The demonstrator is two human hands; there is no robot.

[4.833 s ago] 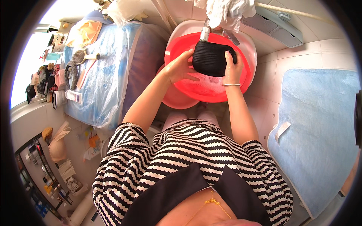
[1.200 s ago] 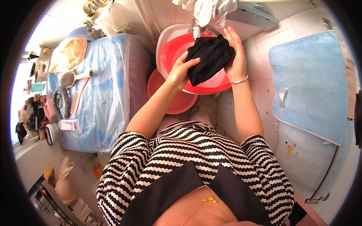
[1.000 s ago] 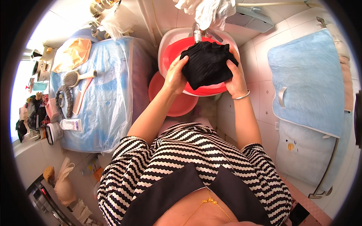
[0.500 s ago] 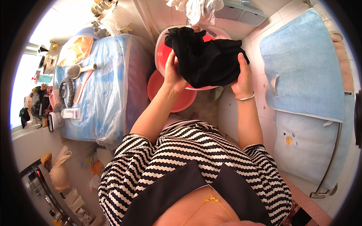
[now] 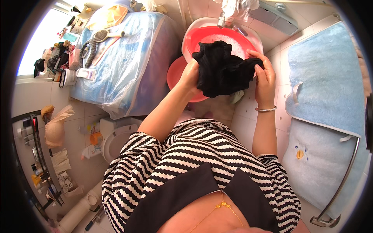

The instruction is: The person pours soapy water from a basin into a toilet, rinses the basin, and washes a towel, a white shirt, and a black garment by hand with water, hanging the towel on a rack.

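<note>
A bunched black garment (image 5: 225, 73) hangs between my two hands, at the near side of a red basin (image 5: 193, 40) with white suds in it. Its exact kind cannot be made out from the folds. My left hand (image 5: 189, 77) grips the garment's left side, most of its fingers hidden behind the cloth. With thumb and fingers, my right hand (image 5: 266, 81) pinches the right end, which is drawn out to a narrow tip. The basin rests in a white sink (image 5: 254, 37) under a metal tap (image 5: 221, 20).
A second reddish basin (image 5: 175, 74) is lower left of the sink. Left stands a plastic-covered appliance (image 5: 128, 50) bearing a hairbrush (image 5: 101, 35), a comb (image 5: 101, 54) and a tube (image 5: 86, 73). Blue towels (image 5: 322, 70) hang on the right. A toilet (image 5: 118, 141) is at lower left.
The garment has come nearer to me and is more bunched, uncovering the suds in the basin. My right hand has shifted from its side to a pinched end. The view has turned leftward.
</note>
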